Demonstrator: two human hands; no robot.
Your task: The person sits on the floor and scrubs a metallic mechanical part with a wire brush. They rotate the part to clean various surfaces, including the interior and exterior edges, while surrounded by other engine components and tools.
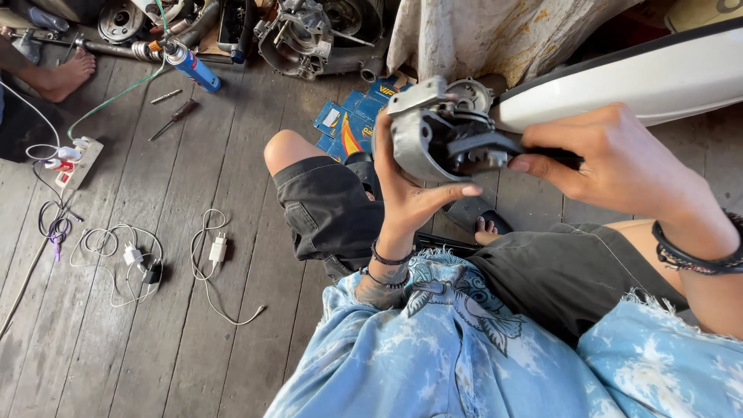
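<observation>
So the left hand [409,190] is cupped under a grey cast-metal housing [422,131], palm up, thumb stretched along the bottom, fingers wrapped behind it. The right hand [611,159] is closed around a black handle [495,147] that pokes into the open face of that housing, fingertips pinched tight on it. All of it is held up in the air above the knees, not resting on anything.

Risk as I see it: the housing only sits in an open palm, so a hard twist on the handle could roll it off onto the bare toes [485,227] right below. Further out left of the hands, charger cables [209,263] and a power strip [76,162] sprawl over the plank floor [193,348], plus a blue spray can [190,68] and a screwdriver [176,118].
</observation>
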